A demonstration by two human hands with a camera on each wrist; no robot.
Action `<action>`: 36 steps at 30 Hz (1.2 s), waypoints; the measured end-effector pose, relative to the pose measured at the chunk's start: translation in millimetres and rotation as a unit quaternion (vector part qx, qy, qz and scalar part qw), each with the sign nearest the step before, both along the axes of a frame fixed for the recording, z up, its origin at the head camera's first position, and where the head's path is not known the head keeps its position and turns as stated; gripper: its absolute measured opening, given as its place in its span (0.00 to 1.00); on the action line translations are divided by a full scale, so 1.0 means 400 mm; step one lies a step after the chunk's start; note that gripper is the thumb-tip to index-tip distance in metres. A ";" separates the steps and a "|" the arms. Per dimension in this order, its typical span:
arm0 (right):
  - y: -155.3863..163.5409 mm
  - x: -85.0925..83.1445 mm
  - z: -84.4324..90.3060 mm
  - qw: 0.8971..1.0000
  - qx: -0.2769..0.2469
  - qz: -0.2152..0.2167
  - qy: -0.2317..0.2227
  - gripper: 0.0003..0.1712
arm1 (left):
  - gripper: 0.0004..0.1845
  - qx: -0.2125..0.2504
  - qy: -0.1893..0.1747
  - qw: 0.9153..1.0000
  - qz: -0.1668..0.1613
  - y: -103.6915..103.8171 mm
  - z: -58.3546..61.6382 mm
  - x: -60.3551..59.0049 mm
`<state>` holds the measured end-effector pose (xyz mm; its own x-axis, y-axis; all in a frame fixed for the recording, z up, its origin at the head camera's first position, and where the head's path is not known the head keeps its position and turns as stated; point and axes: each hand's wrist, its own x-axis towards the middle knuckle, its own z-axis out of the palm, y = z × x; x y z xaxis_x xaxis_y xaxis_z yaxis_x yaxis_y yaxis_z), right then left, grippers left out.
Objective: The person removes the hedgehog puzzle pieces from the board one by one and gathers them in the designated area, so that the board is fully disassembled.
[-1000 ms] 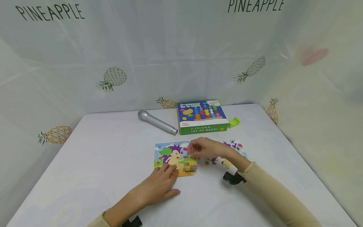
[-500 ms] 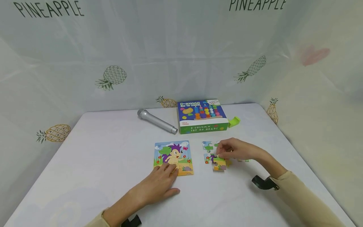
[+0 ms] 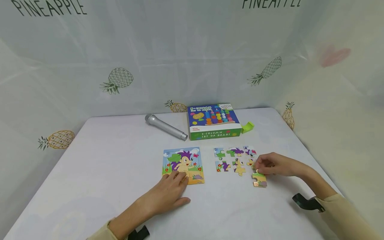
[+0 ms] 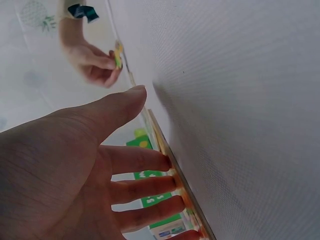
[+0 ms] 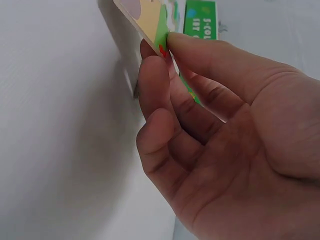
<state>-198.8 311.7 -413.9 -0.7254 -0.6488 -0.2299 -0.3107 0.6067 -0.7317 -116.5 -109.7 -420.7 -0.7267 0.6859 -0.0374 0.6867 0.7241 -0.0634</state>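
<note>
My right hand (image 3: 277, 164) pinches a puzzle piece (image 3: 259, 179) between thumb and fingers, at the lower right of the loose pieces. In the right wrist view the piece (image 5: 150, 19) shows a yellow, green and purple print. To its left, several puzzle pieces (image 3: 240, 170) lie in two rows with gaps between them. The puzzle board (image 3: 171, 156), printed with a purple-haired hedgehog, lies flat at the middle of the table. My left hand (image 3: 165, 193) rests its fingertips on the board's lower edge, fingers straight and thumb apart. In the left wrist view those fingers (image 4: 145, 187) touch the board's edge.
Behind the board lies a silver toy microphone (image 3: 166, 126). A blue and green bead-set box (image 3: 214, 121) stands at the back, with a bright green item (image 3: 248, 127) at its right side. The white table (image 3: 120, 150) meets a pineapple-print curtain (image 3: 192, 50) behind.
My right hand has carried the puzzle piece from over the board to the right, past the loose pieces, which are now uncovered. The left hand stays on the board.
</note>
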 end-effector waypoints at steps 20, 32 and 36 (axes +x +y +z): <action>0.028 -0.013 -0.014 1.000 -0.009 0.009 0.008 0.08 | 0.36 0.000 -0.011 1.000 0.008 0.007 0.005 -0.002; 0.007 -0.012 -0.002 1.000 0.000 -0.014 0.027 0.09 | 0.37 -0.003 -0.011 1.000 0.008 0.006 0.005 -0.001; -0.017 -0.017 0.001 0.999 -0.003 -0.004 0.034 0.10 | 0.36 -0.001 -0.010 1.000 0.006 0.004 0.002 -0.002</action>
